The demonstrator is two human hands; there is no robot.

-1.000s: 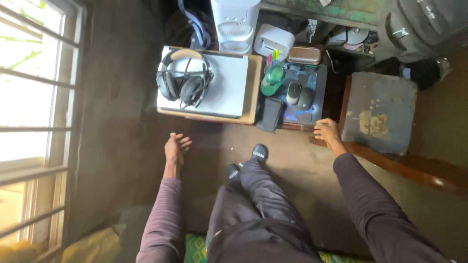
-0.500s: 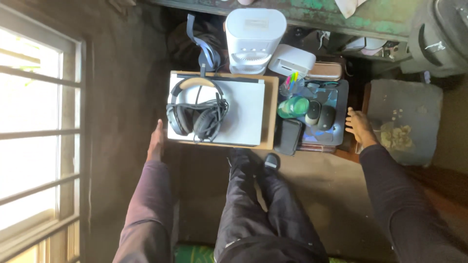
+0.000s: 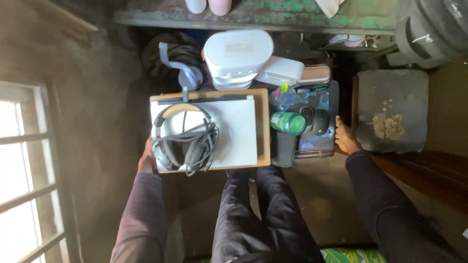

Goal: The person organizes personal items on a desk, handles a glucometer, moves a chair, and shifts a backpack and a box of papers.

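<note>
My left hand (image 3: 146,159) grips the left edge of a low wooden desk (image 3: 263,127), fingers tucked out of sight under it. My right hand (image 3: 345,139) holds the desk's right side, beside a dark mouse pad (image 3: 329,100). A closed white laptop (image 3: 234,130) lies on the desk with black headphones (image 3: 184,147) coiled on top. A green bottle (image 3: 288,122), two computer mice (image 3: 314,120) and a black pouch (image 3: 284,149) sit right of the laptop. My legs (image 3: 253,214) reach under the desk's near edge.
A white fan unit (image 3: 237,54), a white box (image 3: 281,71) and a brown case (image 3: 315,74) stand behind the desk. A wooden stool with a worn grey cushion (image 3: 390,109) is at the right, a dark backpack (image 3: 431,29) top right, a barred window (image 3: 24,175) at the left.
Both hands moved from the floor up to the desk's sides. The desk now sits closer to me, over my feet, and the view has shifted forward above it.
</note>
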